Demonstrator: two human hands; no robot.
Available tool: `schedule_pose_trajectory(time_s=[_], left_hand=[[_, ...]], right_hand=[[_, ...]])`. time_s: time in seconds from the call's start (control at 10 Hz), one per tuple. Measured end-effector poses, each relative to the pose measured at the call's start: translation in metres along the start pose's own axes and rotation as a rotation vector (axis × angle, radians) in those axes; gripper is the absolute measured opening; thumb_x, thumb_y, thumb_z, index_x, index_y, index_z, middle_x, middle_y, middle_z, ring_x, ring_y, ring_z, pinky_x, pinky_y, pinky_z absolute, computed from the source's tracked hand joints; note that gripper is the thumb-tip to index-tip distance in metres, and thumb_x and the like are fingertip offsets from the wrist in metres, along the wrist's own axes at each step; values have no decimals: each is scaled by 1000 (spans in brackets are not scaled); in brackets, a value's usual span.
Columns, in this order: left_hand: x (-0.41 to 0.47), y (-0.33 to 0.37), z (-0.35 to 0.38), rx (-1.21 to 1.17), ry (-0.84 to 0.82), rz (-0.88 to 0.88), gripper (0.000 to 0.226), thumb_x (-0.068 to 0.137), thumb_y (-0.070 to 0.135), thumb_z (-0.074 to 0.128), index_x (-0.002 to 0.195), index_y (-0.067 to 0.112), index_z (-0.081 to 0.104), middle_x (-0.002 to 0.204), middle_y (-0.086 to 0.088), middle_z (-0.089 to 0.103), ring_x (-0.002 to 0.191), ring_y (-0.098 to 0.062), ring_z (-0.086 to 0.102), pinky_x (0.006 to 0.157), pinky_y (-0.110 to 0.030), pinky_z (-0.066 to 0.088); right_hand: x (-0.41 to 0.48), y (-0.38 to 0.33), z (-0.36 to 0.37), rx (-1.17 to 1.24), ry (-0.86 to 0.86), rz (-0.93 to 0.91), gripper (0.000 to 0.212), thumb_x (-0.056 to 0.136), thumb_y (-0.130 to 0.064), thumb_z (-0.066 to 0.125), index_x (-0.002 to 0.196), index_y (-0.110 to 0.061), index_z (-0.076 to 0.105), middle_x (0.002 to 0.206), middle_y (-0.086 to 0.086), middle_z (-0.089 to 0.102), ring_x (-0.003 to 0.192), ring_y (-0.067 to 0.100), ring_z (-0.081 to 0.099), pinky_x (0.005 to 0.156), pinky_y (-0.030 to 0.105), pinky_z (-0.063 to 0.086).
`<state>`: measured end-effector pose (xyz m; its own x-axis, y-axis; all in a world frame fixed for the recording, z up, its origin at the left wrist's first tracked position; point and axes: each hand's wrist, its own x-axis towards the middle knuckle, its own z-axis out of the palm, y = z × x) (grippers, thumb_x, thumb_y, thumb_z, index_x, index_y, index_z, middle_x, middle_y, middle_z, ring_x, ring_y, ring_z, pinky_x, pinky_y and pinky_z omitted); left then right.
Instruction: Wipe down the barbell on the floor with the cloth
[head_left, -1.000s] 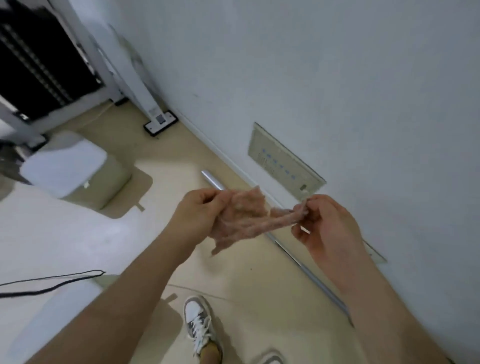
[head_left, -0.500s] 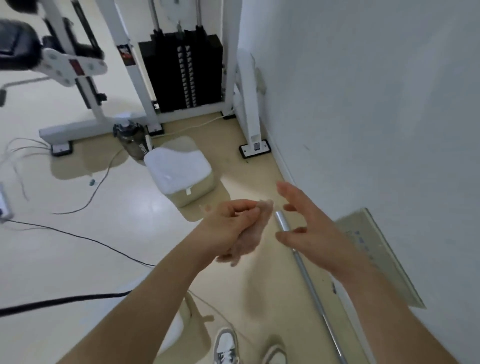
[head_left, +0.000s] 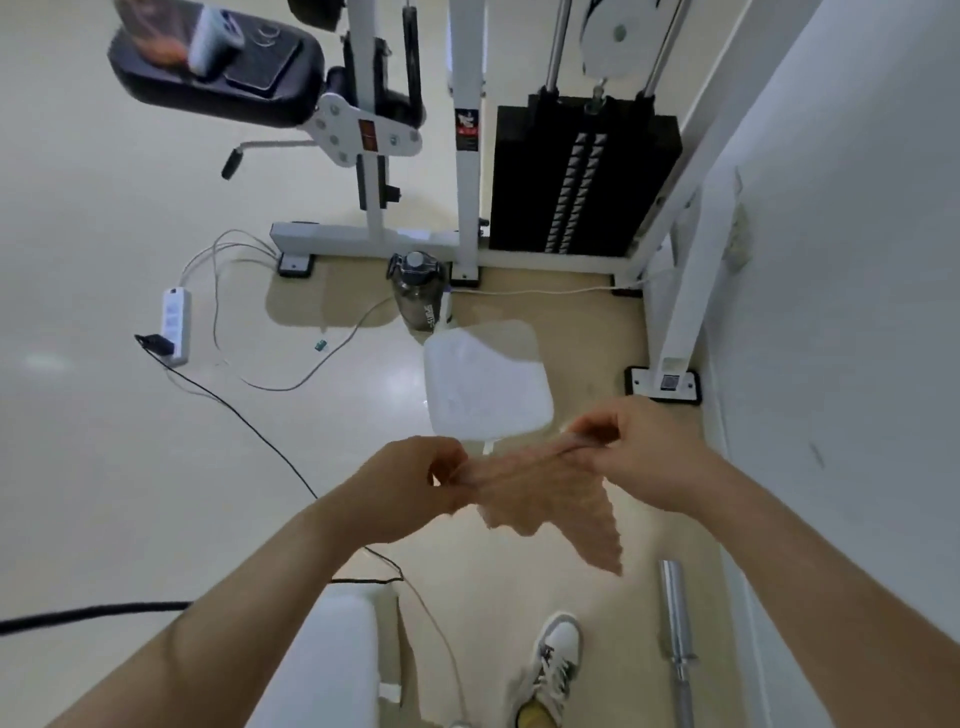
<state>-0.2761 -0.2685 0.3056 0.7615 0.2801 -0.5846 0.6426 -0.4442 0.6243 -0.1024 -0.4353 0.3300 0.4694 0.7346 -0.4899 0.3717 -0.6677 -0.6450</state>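
Observation:
A pinkish-tan cloth (head_left: 550, 499) is stretched in the air between both hands. My left hand (head_left: 410, 488) pinches its left edge and my right hand (head_left: 639, 457) pinches its upper right corner, so a loose flap hangs down to the right. The silver barbell (head_left: 675, 623) lies on the beige floor along the right wall, below and to the right of my hands. Only its sleeve end and collar show; the rest runs out of the bottom of the frame. Neither hand touches the bar.
A white weight-stack machine (head_left: 582, 176) stands ahead against the wall (head_left: 857, 312), with a dark water bottle (head_left: 418, 296) at its base. A white padded stool (head_left: 485, 384) sits beyond my hands. A power strip (head_left: 175, 325) and cables trail left. My shoe (head_left: 556, 660) stands beside the bar.
The view swung up from the wall toward the machine. My right hand, open half a second ago, has taken hold of the cloth again, and both hands now spread it wide.

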Motion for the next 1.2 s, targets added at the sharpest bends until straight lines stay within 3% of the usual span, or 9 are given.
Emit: schedule_pose_trajectory(time_s=[0.2, 0.3, 0.4, 0.5, 0.6, 0.7, 0.8, 1.0, 1.2], left_hand=[[98, -48, -24, 101, 319, -70, 13, 89, 24, 56, 92, 32, 65, 81, 13, 69, 74, -10, 59, 65, -24, 44], [158, -66, -42, -61, 440, -114, 12, 86, 24, 60, 84, 32, 68, 77, 15, 71, 66, -4, 61, 61, -21, 44], [218, -77, -63, -235, 561, -104, 14, 85, 21, 63, 85, 31, 72, 76, 14, 71, 62, -2, 65, 68, -21, 49], [261, -83, -73, -233, 669, -14, 13, 83, 17, 67, 91, 25, 74, 80, 12, 69, 76, -5, 65, 75, -16, 47], [286, -97, -64, -104, 725, 114, 15, 79, 10, 69, 89, 20, 73, 82, 8, 67, 73, -8, 61, 72, -14, 47], [307, -129, -34, 91, 657, 170, 16, 77, 4, 70, 87, 17, 73, 84, 3, 67, 69, -14, 61, 66, -19, 45], [322, -163, 10, 202, 447, 139, 17, 79, 5, 66, 90, 16, 74, 88, -1, 67, 73, -21, 63, 65, -24, 48], [324, -201, 69, 384, -114, 76, 40, 80, 8, 44, 112, 22, 62, 105, -7, 62, 93, -31, 60, 75, -33, 47], [316, -166, 53, 208, 59, 17, 38, 90, 28, 38, 120, 16, 58, 115, -7, 63, 102, -24, 60, 82, -27, 43]], right_hand=[[125, 34, -2, 157, 37, 51, 4, 79, -9, 69, 81, -12, 71, 78, 13, 70, 68, 20, 64, 66, 32, 54], [192, 45, 4, 216, 159, 38, 10, 79, -6, 68, 73, -14, 68, 71, 9, 66, 65, 15, 55, 59, 21, 43], [254, 50, 6, 249, 324, 28, 27, 81, -7, 66, 66, -30, 67, 72, -3, 69, 69, 15, 60, 64, 26, 48], [298, 58, 9, 185, 505, -58, 32, 80, -3, 61, 70, -33, 66, 73, -11, 67, 74, 13, 63, 69, 27, 51], [322, 76, 21, -10, 623, -160, 21, 77, 2, 59, 79, -17, 69, 79, -2, 68, 81, 18, 62, 75, 28, 50], [332, 117, 54, -230, 638, -229, 20, 74, 7, 62, 80, -11, 70, 79, 3, 70, 84, 23, 59, 76, 23, 43], [330, 164, 100, -362, 436, -116, 23, 78, 0, 60, 89, -16, 73, 87, -3, 74, 92, 23, 58, 80, 39, 50], [313, 209, 157, -519, -83, 223, 24, 81, -9, 41, 91, -27, 53, 114, -9, 62, 121, 18, 42, 75, 29, 32], [299, 182, 135, -378, -89, 272, 50, 91, -16, 38, 140, -23, 34, 145, -4, 42, 132, 18, 37, 100, 34, 38]])
